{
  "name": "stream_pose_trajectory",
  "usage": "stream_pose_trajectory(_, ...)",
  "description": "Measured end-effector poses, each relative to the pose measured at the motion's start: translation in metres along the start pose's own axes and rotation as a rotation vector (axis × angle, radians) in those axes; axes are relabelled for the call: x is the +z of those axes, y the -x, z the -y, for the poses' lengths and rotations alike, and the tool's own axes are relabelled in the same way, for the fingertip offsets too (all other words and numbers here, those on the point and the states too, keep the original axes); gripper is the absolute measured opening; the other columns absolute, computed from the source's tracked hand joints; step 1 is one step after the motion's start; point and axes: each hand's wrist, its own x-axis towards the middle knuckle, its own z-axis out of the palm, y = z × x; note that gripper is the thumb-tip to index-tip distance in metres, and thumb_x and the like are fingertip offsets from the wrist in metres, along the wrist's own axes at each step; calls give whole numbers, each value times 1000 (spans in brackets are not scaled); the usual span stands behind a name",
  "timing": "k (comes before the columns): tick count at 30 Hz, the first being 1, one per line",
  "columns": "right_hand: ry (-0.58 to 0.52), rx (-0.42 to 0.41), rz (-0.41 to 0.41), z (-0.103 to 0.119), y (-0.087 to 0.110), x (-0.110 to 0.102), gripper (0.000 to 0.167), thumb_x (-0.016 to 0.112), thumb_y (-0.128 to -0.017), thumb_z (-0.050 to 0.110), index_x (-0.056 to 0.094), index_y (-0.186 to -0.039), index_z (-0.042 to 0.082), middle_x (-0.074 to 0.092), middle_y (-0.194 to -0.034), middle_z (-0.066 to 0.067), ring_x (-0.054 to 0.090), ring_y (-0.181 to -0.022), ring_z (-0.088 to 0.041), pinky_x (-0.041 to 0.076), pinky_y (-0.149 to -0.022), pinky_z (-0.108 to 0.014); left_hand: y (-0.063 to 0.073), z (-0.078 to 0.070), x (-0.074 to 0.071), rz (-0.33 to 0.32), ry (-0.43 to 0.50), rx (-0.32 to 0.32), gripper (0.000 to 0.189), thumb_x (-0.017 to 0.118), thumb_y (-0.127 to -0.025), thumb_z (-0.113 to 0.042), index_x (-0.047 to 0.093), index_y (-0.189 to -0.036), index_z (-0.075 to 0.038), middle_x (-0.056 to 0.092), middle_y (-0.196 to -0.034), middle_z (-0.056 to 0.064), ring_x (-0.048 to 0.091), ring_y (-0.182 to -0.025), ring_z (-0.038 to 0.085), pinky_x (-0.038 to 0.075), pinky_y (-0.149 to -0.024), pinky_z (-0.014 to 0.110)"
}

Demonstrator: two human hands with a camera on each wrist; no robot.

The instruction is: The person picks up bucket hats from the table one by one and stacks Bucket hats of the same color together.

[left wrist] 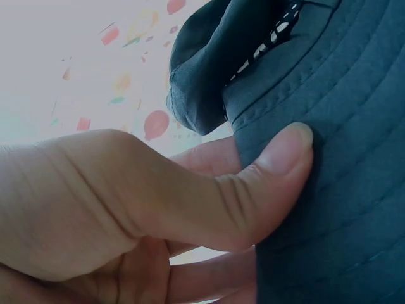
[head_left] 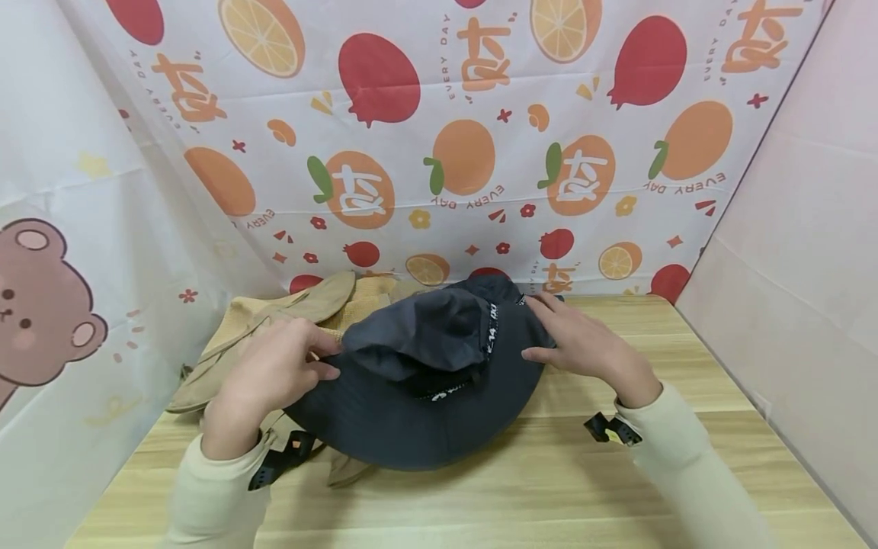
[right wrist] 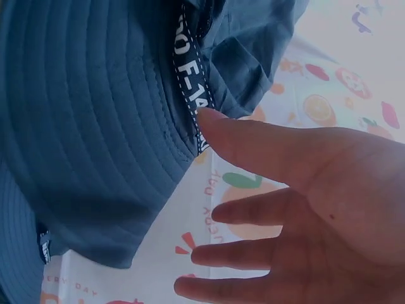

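A dark navy bucket hat (head_left: 425, 427) with a wide stitched brim and a lettered band (head_left: 491, 328) is held up over the table, its crown partly slumped. My left hand (head_left: 270, 377) pinches the brim at its left side; in the left wrist view the thumb (left wrist: 285, 155) presses on the stitching while the other fingers go behind. On the right, my right hand (head_left: 593, 343) is beside the brim. Its fingers (right wrist: 234, 253) are spread and straight in the right wrist view, with the thumb tip overlapping the lettered band. More dark fabric (head_left: 490, 286) shows behind the crown.
Tan hats or tan fabric (head_left: 322, 297) lie in a pile at the back left, partly hidden by the navy hat and left hand. The wooden tabletop (head_left: 583, 473) meets a fruit-printed cloth (head_left: 411, 191) at the back, with white cloth walls on both sides.
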Motion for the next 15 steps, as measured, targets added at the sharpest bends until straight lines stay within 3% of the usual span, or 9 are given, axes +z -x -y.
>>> stream_pose_trajectory(5, -8, -84, 25, -5, -6, 1, 71, 75, -95, 29, 46, -153, 0, 50, -153, -26, 50, -141, -45, 41, -115, -59, -2, -3, 5, -10, -8, 29, 31, 86, -79, -6, 70, -69, -31, 71, -73, -10, 68, -71, 10, 42, -56, 29)
stream_pose_trajectory(8, -24, -124, 40, -8, -8, 2, 59, 76, -95, 25, 56, -145, 1, 67, -135, -20, 63, -124, -38, 50, -107, -54, -4, -3, 8, -21, -9, 36, 31, 87, -78, -6, 71, -69, -32, 72, -73, -10, 66, -70, 10, 40, -55, 30)
stream_pose_trajectory(11, -36, -136, 22, -10, -9, 3, 52, 77, -94, 24, 62, -139, 2, 71, -121, -17, 67, -110, -34, 54, -96, -50, -5, -3, 10, -28, -10, 38, 31, 87, -78, -6, 71, -69, -32, 73, -73, -10, 64, -68, 9, 38, -52, 30)
stream_pose_trajectory(15, -34, -143, -41, -11, -15, 6, 53, 78, -93, 22, 62, -138, 1, 68, -130, -19, 64, -119, -37, 51, -104, -53, -7, -4, 11, -17, 7, 49, 32, 86, -79, -6, 70, -68, -31, 71, -71, -11, 64, -67, 8, 38, -52, 29)
